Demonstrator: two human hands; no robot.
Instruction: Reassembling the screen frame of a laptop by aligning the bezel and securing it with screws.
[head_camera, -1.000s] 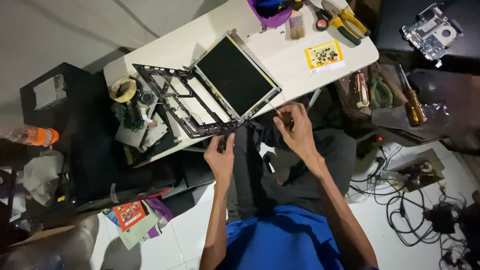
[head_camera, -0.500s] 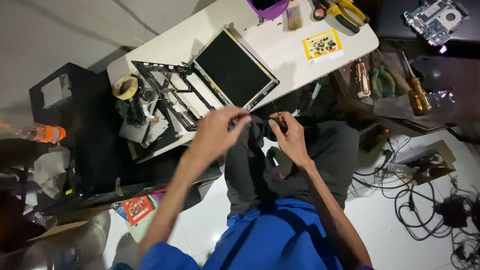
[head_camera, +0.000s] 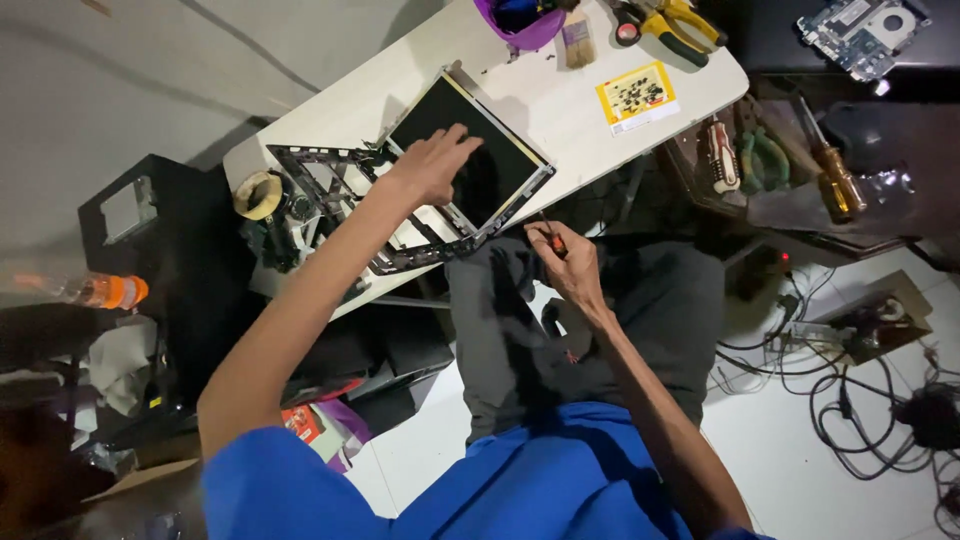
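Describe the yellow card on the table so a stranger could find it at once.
Start at the white table and go to its far right end, past the dark screen panel under the left hand. The yellow card lies flat there, just below the yellow-handled pliers. It alone is a bright yellow square with small dark bits scattered on it.

Seen from above: a white table (head_camera: 560, 110) set slantwise on a pale tiled floor (head_camera: 800, 440). Lit brightly on the tabletop, dim toward the edges. Flanked by a black cabinet (head_camera: 150, 250) on one side and a dark low shelf (head_camera: 800, 200) on the other. Strewn with tangled black cables (head_camera: 880, 400) near the shelf.
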